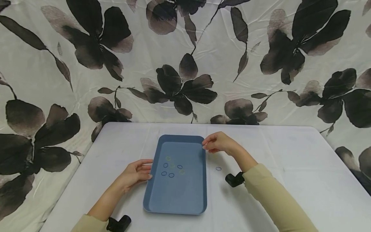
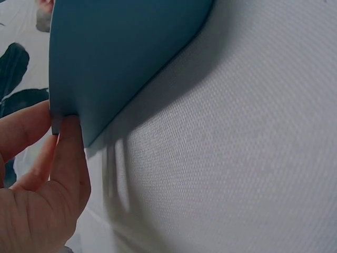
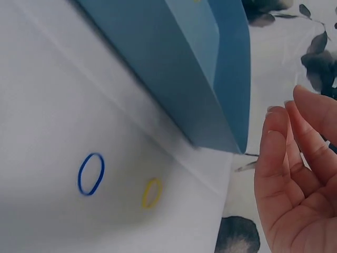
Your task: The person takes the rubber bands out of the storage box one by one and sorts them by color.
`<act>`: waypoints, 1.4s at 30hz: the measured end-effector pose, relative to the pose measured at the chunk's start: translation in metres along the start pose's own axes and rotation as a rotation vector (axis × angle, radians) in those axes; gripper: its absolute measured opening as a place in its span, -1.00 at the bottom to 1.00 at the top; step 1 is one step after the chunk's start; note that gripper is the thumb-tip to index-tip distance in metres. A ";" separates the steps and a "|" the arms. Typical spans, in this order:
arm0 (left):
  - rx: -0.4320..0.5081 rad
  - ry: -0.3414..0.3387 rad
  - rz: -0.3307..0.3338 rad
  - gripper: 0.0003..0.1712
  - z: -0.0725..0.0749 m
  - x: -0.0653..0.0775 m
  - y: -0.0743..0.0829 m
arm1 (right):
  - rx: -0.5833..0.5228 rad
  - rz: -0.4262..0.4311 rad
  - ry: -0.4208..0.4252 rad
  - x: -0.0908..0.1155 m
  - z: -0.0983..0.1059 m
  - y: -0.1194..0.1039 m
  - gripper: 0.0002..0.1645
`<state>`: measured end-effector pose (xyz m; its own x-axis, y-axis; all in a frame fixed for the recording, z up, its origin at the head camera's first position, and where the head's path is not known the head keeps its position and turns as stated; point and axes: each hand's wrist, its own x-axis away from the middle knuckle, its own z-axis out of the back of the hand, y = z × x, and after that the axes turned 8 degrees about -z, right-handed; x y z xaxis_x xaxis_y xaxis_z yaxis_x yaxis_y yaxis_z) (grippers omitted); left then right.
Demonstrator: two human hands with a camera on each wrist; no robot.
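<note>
A blue rectangular tray [image 1: 176, 199] lies on the table with several thin blue rings and 3 yellow ones inside, among them a blue ring [image 1: 171, 175] and a yellow ring [image 1: 182, 172]. My left hand [image 1: 134, 175] touches the tray's left rim, its fingers extended; the left wrist view shows fingertips against the tray wall [image 2: 131, 47]. Above the tray's upper right edge hovers my right hand [image 1: 220, 142], thumb and fingertips close together, with nothing visible between them. Beside the tray's right side lie another blue ring [image 3: 91, 174] and another yellow ring [image 3: 151, 193].
The table [image 1: 278, 199] has a white cover. Behind it hangs a cloth [image 1: 220, 42] printed with dark flowers. A black wrist device [image 1: 234, 179] is worn at the right sleeve [image 1: 269, 190], and another black device [image 1: 119, 223] at the left.
</note>
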<state>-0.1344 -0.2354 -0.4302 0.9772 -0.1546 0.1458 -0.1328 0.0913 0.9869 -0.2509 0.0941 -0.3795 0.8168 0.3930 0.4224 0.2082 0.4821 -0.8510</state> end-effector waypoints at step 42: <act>0.053 -0.010 0.004 -0.22 0.000 0.002 0.003 | -0.026 0.023 -0.060 -0.036 -0.071 -0.027 -0.72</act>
<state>-0.1325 -0.2350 -0.4268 0.9750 -0.1639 0.1498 -0.1453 0.0396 0.9886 -0.2478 0.0114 -0.3937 0.7878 0.4508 0.4197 0.2040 0.4520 -0.8684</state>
